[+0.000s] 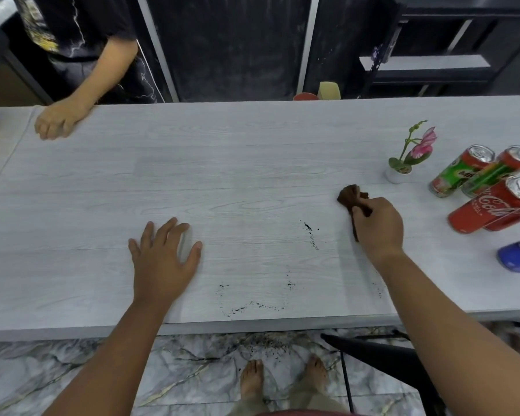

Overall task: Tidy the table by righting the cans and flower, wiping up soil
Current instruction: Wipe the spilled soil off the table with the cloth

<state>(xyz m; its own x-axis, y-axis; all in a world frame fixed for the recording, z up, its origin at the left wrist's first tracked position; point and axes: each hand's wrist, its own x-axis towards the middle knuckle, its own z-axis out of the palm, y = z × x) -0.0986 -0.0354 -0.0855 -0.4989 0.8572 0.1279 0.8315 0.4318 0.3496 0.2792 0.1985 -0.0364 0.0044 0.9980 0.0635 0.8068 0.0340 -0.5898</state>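
Soil (252,306) is scattered by the worktop's (252,151) near edge; a brown cloth (347,195) is clutched in the right grip (377,225), left grip (165,253) splayed flat.

flower pot (398,172) upright on table (222,163), cans (490,187) just right of it, cloth (350,195) front-left of pot, soil (252,306) near table's front edge.

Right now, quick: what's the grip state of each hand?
Left hand: open, fingers spread, holding nothing.
Right hand: closed around the brown cloth.
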